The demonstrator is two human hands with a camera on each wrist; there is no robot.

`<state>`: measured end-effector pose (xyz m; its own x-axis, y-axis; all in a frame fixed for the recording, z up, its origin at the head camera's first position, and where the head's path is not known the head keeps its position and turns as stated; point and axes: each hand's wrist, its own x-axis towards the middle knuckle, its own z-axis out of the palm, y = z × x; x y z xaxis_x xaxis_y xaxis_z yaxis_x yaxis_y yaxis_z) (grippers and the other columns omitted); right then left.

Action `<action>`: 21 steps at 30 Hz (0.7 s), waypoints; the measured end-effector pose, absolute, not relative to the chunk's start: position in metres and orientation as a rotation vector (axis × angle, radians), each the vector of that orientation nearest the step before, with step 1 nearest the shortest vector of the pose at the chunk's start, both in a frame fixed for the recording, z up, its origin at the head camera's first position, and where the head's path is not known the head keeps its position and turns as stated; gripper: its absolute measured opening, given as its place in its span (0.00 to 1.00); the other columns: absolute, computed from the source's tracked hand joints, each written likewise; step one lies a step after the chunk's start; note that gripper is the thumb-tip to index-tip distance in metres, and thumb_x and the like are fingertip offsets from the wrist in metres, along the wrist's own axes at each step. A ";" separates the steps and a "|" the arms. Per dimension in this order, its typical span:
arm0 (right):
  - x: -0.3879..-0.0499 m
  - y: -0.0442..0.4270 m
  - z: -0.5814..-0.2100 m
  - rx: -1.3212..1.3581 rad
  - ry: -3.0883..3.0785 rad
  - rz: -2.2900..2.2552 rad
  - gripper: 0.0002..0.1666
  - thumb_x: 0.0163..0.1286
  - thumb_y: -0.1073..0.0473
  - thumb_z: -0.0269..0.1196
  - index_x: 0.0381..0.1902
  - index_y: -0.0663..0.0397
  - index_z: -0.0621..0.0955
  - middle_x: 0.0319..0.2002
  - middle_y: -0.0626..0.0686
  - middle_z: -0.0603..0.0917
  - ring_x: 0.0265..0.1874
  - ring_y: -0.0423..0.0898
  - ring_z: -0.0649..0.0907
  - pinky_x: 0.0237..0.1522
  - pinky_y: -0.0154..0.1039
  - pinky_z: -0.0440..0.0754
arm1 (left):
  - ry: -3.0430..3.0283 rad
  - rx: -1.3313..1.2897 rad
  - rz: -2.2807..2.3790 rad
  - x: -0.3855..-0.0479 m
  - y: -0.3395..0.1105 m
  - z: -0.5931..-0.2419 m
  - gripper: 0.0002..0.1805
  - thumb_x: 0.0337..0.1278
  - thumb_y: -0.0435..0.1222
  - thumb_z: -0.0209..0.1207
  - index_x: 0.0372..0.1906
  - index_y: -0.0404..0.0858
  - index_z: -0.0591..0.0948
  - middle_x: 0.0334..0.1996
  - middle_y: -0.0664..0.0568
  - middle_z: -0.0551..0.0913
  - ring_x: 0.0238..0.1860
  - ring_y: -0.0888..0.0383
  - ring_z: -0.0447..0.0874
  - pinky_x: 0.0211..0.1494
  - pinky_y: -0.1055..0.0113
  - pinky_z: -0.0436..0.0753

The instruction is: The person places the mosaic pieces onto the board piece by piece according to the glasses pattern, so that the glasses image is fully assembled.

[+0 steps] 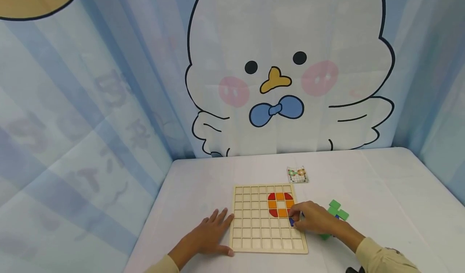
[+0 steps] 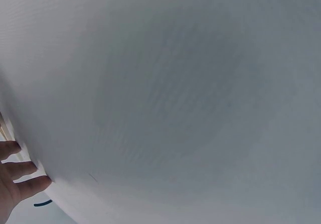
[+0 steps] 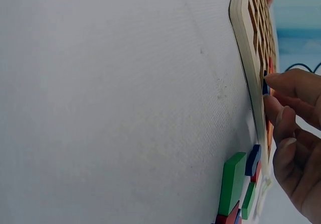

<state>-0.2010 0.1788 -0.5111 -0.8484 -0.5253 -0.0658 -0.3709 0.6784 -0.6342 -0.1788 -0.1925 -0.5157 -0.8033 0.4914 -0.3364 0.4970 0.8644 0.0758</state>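
A wooden grid board (image 1: pixel 254 232) lies on the white table, with red and orange tiles (image 1: pixel 279 196) set in a ring toward its upper right. My right hand (image 1: pixel 314 217) pinches a small blue tile (image 1: pixel 292 222) between thumb and finger at the board's right side, just below the ring. In the right wrist view the blue tile (image 3: pixel 266 86) sits between the fingertips, against the board's cells. My left hand (image 1: pixel 212 234) rests with spread fingers on the table, fingertips at the board's left edge. Only some of its fingers (image 2: pixel 20 170) show in the left wrist view.
Right of the board, partly behind my right forearm, lies a loose pile of green tiles (image 1: pixel 334 204) with blue among them. The right wrist view shows red ones there too. A small patterned card (image 1: pixel 297 175) lies beyond the board. A curtain (image 1: pixel 276 136) hangs behind the table.
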 end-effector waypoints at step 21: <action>-0.205 0.194 -0.514 -0.759 2.604 -1.137 0.10 0.67 0.54 0.69 0.44 0.47 0.86 0.33 0.40 0.82 0.26 0.34 0.74 0.29 0.30 0.74 | 2.691 0.718 -0.039 -0.181 -0.191 -0.519 0.61 0.44 0.78 0.53 0.81 0.52 0.53 0.81 0.45 0.51 0.78 0.37 0.54 0.69 0.39 0.70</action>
<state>-0.2055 0.1938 -0.5141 -0.8480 -0.5297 0.0212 -0.3756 0.5722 -0.7291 -0.1813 -0.1909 -0.5192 -0.8085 0.4778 -0.3435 0.4875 0.8708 0.0638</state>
